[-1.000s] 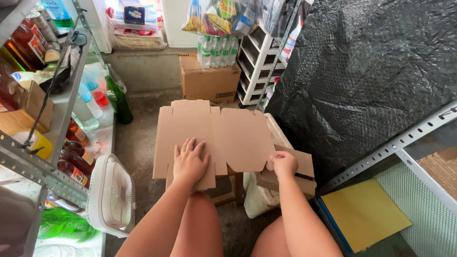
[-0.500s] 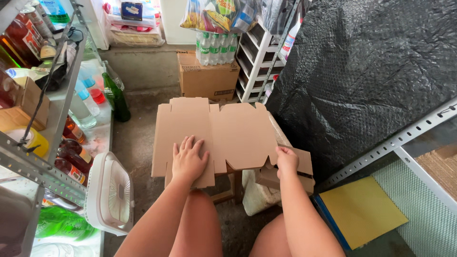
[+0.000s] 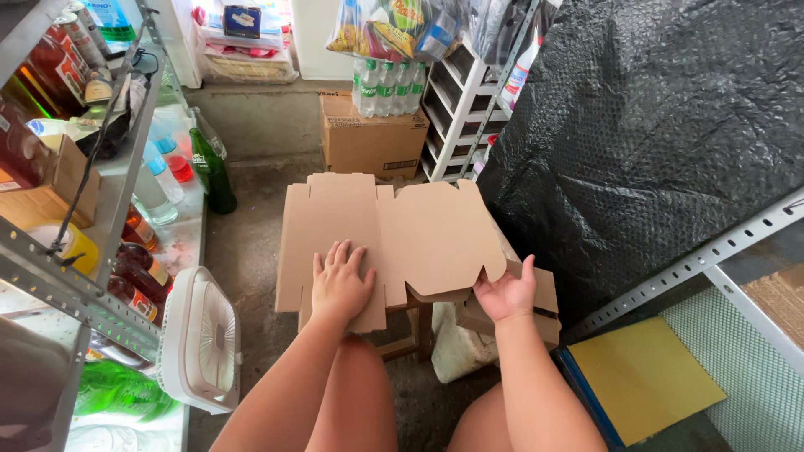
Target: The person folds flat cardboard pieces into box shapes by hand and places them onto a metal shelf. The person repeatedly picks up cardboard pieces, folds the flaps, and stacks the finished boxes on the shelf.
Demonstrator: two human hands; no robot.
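My left hand [image 3: 339,285] lies flat, palm down, on the unfolded cardboard box blank [image 3: 394,238], fingers straight and slightly spread, pointing toward twelve o'clock, pressing the left panel near its lower edge. The blank lies open in front of my knees, resting on a small wooden stool [image 3: 410,326] whose legs show beneath it. My right hand [image 3: 505,293] is at about four o'clock from the blank's middle, palm up under the right-hand flap, fingers curled around its edge and thumb raised beside it; I cannot tell how firmly it grips. Just beneath that hand sits a stack of more folded cardboard pieces [image 3: 544,314]. At twelve o'clock, beyond the blank, a closed brown carton [image 3: 373,138] stands on the floor, with a pack of water bottles [image 3: 385,84] on top of it. At ten o'clock a green glass bottle [image 3: 209,172] stands by the metal shelving [image 3: 50,268]. A white fan [image 3: 201,339] leans at eight o'clock, and a yellow sheet [image 3: 641,377] lies at four o'clock. Black bubble wrap [image 3: 645,125] hangs at two o'clock.
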